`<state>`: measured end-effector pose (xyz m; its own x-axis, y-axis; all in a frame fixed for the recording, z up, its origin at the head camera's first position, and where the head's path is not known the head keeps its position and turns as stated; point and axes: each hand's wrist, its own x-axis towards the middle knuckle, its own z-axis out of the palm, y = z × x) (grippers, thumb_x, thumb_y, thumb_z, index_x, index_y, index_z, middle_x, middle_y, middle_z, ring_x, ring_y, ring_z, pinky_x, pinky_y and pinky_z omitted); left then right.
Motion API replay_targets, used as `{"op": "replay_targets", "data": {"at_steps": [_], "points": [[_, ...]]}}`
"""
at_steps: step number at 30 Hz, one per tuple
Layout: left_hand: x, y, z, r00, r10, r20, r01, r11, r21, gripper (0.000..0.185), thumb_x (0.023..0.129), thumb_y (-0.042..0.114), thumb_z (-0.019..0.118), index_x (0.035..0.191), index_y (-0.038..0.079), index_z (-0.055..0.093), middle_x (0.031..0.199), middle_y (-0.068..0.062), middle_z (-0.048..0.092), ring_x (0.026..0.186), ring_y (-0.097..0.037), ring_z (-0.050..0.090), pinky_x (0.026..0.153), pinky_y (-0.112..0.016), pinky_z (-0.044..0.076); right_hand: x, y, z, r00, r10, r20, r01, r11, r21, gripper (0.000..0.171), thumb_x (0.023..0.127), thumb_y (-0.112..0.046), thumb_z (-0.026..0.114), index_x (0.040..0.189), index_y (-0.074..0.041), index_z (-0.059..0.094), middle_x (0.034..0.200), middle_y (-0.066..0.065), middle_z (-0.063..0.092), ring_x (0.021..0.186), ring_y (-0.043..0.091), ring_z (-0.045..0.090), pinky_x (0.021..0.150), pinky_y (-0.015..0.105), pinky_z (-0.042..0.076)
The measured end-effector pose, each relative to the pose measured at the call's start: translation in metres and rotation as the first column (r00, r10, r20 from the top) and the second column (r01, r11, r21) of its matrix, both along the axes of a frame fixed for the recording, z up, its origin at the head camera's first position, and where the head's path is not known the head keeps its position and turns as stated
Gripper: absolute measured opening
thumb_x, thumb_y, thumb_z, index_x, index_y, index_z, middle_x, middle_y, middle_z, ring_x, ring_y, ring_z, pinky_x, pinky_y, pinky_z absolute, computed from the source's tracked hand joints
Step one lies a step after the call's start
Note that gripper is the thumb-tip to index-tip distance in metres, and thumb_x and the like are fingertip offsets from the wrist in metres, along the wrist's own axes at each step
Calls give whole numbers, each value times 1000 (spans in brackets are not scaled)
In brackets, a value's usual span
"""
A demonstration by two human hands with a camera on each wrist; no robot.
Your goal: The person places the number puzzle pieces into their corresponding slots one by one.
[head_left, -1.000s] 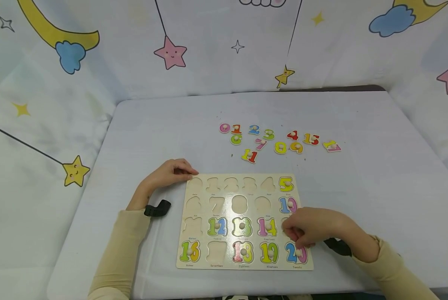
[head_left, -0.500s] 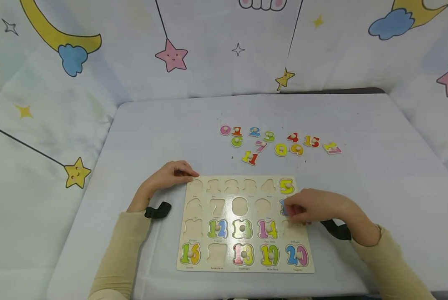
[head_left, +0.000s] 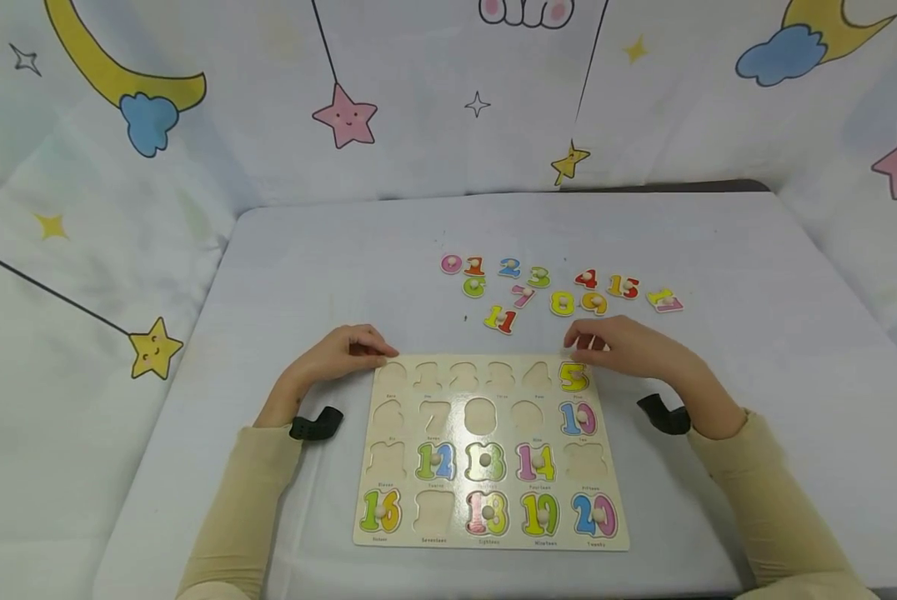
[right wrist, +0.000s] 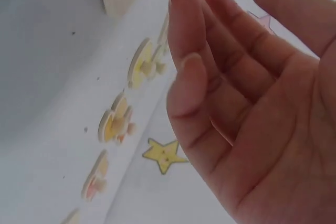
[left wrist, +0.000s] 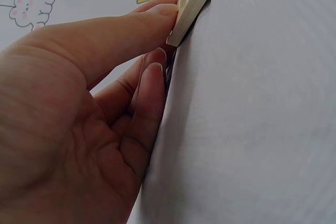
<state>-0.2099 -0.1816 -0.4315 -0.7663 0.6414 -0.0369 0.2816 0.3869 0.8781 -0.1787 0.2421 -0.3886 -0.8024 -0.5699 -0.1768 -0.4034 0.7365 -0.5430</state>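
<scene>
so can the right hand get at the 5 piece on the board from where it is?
Probably yes. The right hand hovers open just beyond the board's top right corner, right next to the 5 piece, whose knob stands uncovered. The left hand stays at the far corner.

I see a pale wooden puzzle board [head_left: 493, 392], smooth and a little glossy, catching glare near the 13 piece [head_left: 484, 461]. The loose number pieces [head_left: 561, 302] look like painted wood with small bare wooden knobs. The table [head_left: 328, 267] wears a matt grey-white cloth; the backdrop [head_left: 418, 100] is printed fabric, softly creased.
</scene>
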Motion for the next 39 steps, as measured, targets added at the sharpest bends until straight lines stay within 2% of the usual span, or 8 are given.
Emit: {"op": "replay_targets", "data": {"at_steps": [9, 14, 18, 21, 28, 36, 39], "points": [[0, 0, 0, 1000, -5, -4, 5, 1000, 0, 18, 86, -2, 66, 102, -7, 69, 98, -16, 63, 89, -23, 55, 76, -27, 43, -41, -28, -14, 991, -109, -75, 106, 993, -45, 19, 90, -12, 64, 107, -2, 63, 93, 5, 61, 84, 22, 52, 75, 36, 44], [1, 0, 0, 1000, -4, -7, 4, 1000, -1, 17, 85, -2, 66, 102, -7, 69, 98, -16, 63, 88, -22, 55, 76, -27, 42, -60, -47, -21, 985, -138, -100, 137, 990, -9, 21, 91, -17, 64, 107, -4, 63, 94, 6, 61, 82, 23, 52, 73, 36, 43], [2, 0, 0, 1000, 0, -4, 0, 1000, 0, 17, 86, -2, 66, 102, -7, 69, 98, -16, 63, 88, -22, 55, 76, -27, 42, -70, -62, -24, 986, -137, -99, 142, 989, 51, 27, 89, -22, 66, 108, -2, 62, 99, 10, 59, 86, 25, 53, 76, 37, 44], [2, 0, 0, 1000, -1, -4, 1, 1000, 3, 18, 86, -2, 66, 102, -7, 69, 98, -16, 63, 89, -23, 55, 76, -27, 42, -74, -70, -26, 985, -151, -78, 159, 981, 107, 36, 87, -29, 68, 111, -3, 60, 103, 11, 55, 92, 25, 53, 79, 39, 44], [2, 1, 1, 1000, -3, -7, 3, 1000, 4, 18, 86, -3, 65, 103, -8, 69, 97, -17, 63, 86, -23, 54, 74, -27, 42, -78, -77, -32, 983, -174, -57, 182, 962, 203, 46, 80, -37, 75, 109, -7, 56, 104, 9, 49, 90, 25, 50, 76, 40, 43], [2, 1, 2, 1000, -3, -2, 3, 1000, -4, 18, 86, -3, 65, 103, -8, 68, 98, -18, 63, 87, -24, 54, 74, -26, 41, -77, -83, -30, 989, -131, -63, 143, 956, 257, 37, 81, -35, 75, 96, -5, 61, 96, 9, 47, 81, 23, 48, 68, 35, 41], [2, 2, 2, 1000, -3, 1, 3, 1000, -5, 18, 86, -3, 65, 102, -8, 69, 98, -18, 63, 87, -24, 54, 74, -26, 41, -75, -85, -29, 989, -130, -68, 144, 953, 266, 36, 81, -34, 74, 95, -5, 59, 93, 8, 48, 80, 22, 48, 66, 34, 40]]}}
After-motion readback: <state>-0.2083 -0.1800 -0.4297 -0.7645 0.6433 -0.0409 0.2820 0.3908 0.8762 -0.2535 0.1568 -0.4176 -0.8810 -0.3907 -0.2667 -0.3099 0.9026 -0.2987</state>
